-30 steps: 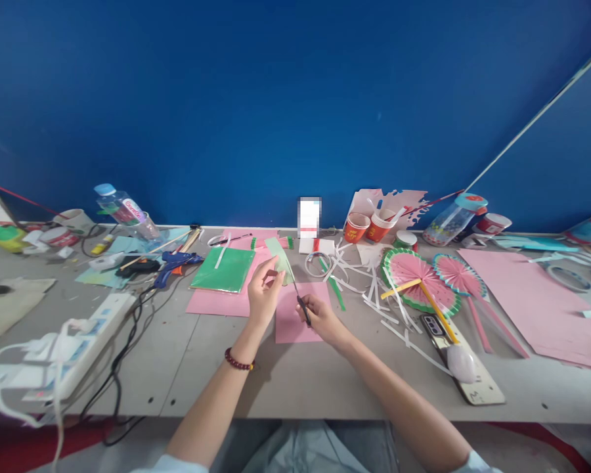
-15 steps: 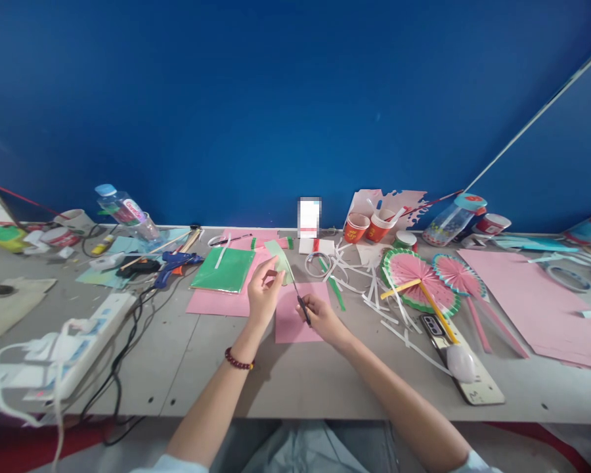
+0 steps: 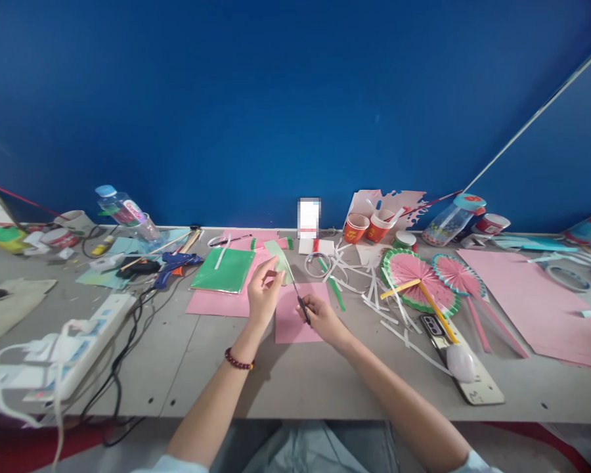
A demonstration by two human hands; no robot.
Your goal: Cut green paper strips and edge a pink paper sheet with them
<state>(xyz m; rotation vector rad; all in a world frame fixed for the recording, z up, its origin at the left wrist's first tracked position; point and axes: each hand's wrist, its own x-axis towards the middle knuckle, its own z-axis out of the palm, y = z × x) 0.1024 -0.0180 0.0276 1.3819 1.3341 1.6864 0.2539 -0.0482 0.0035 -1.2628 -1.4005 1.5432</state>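
Note:
My left hand pinches a pale green piece of paper between thumb and fingers, holding it above the table. My right hand is closed round the dark handles of a pair of scissors. The thin blades point up and away, lying along the right edge of the green paper; whether they are parted is too fine to tell. Below both hands lies a pink sheet. Left of my left hand a green paper pack rests on more pink paper.
A blue glue gun and white power strip with cables stand left. White paper strips, watermelon-patterned paper fans and a phone lie right. Red paper cups, a clear bottle and a small screen line the blue wall.
Almost nothing differs. Both hands keep their places, with the green paper and the scissors held as before.

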